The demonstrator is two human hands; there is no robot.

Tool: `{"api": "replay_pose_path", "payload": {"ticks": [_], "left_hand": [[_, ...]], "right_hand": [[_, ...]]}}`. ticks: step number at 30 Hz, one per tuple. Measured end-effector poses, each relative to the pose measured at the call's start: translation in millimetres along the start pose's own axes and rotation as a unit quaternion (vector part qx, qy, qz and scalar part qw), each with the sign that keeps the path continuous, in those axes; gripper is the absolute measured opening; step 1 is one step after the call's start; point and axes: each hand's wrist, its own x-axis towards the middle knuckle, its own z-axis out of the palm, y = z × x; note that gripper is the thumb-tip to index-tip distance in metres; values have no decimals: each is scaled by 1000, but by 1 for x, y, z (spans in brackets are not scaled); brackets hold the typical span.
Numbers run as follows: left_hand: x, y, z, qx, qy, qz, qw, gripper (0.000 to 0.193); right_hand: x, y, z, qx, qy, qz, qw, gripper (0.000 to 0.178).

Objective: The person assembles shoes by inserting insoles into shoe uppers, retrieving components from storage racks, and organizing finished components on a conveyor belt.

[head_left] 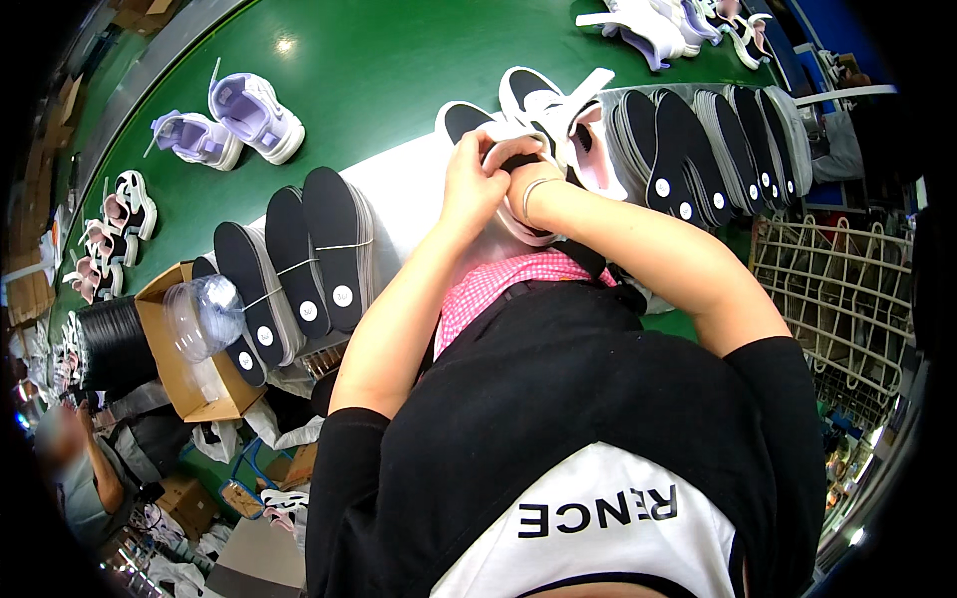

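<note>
A white shoe with a dark inside and pink trim [522, 229] is between my two hands, close to my body at the table's near edge. My left hand [469, 187] grips its collar, thumb and fingers closed on the edge. My right hand [535, 183], with a bracelet at the wrist, reaches into the shoe opening, and its fingers are hidden there. Just beyond and to the right lies another white shoe with pink lining and a loose white strap [592, 149]. Black oval shapes edged in white show beyond my hands.
Bundled black insoles [337, 239] stand left of me, and more insole stacks [688, 145] to the right. Lilac-and-white shoes [257, 112] sit on the green table [369, 60]. A cardboard box [214, 394] holds clear plastic. At right hangs a wire rack [837, 289]. Another person [80, 478] is at lower left.
</note>
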Motion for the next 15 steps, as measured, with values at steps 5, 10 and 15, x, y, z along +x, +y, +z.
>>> {"api": "replay_pose_path", "payload": {"ticks": [5, 10, 15], "left_hand": [[0, 2, 2, 37, 21, 39, 998, 33], [1, -1, 5, 72, 6, 42, 996, 35], [7, -24, 12, -12, -37, 41, 998, 43]], "right_hand": [[-13, -5, -22, -40, -66, 31, 996, 51], [-41, 0, -43, 46, -101, 12, 994, 40], [-57, 7, -6, 92, -45, -24, 994, 34]]}}
